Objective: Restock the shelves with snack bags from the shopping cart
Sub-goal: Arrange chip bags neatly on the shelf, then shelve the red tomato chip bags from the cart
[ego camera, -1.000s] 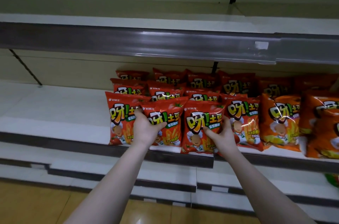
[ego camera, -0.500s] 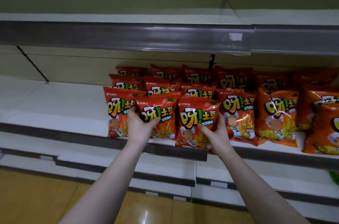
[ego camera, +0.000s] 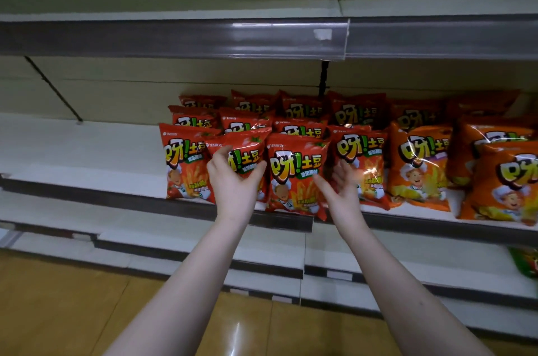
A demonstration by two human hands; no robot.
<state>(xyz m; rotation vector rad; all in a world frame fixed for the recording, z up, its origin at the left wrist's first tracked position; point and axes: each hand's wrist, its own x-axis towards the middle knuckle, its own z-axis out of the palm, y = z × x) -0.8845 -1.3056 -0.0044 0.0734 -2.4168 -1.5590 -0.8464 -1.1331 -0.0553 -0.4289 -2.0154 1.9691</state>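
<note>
1. a red snack bag stands at the front edge of the middle shelf, second from the left in the front row, its long axis upright and its printed face turned outward; its top leans a little to the right.
2. the left hand is curled around this bag's lower half, thumb on the right side, fingers wrapped over the left edge, pinching it between them.
3. just to its right a second red bag stands upright too, face forward, top seal up, base on the shelf lip.
4. the right hand is spread, palm turned left, thumb lying against this bag's right edge and the fingers loose behind; it grips nothing, and whether the fingers touch the next bag cannot be told.
5. further red bags flank these two, one at the far left and one to the right, with two more rows behind, all upright.
6. orange bags of the same design fill the shelf further right.
7. above runs an upper shelf with a clear price rail; below are lower shelves and a tan floor.
</note>
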